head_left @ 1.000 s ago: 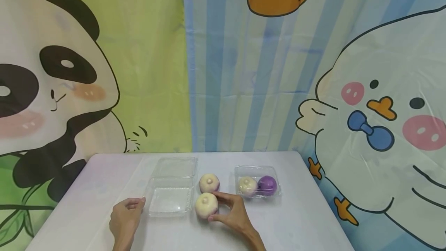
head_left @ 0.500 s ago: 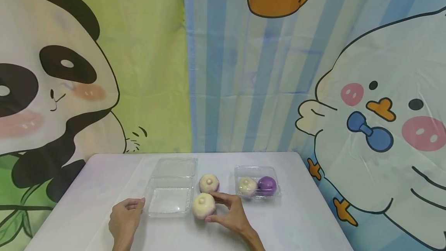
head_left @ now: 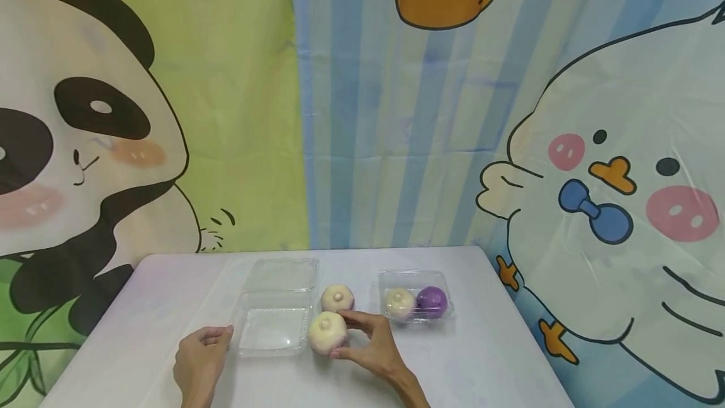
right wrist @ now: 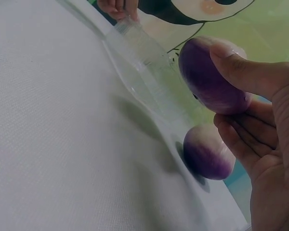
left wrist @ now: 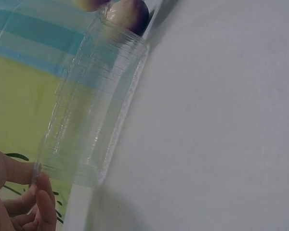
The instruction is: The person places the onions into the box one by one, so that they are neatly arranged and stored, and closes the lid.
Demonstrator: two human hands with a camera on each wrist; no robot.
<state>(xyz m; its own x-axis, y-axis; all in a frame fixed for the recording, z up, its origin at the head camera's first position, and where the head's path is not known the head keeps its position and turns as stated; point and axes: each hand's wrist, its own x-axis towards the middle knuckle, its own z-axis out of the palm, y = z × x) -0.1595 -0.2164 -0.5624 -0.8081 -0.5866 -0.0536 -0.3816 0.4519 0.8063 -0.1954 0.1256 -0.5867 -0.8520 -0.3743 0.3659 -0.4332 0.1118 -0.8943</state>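
My right hand grips a round turnip, creamy white on top with a small stem nub and purple underneath. In the right wrist view that turnip is raised off the table, between thumb and fingers. Just behind it a second white-and-purple turnip sits on the table. To the left lies a clear plastic clamshell box, lid folded back, nothing inside. My left hand pinches the box's left rim, as the fingers show in the left wrist view.
A second clear box, at the back right, contains a whitish turnip and a purple one. Everything stands on a white-covered table. Behind its far edge hangs a cartoon-printed curtain.
My right hand has carried the turnip slightly left, closer to the open box. The left hand keeps its hold on the rim. The head view has shifted a little.
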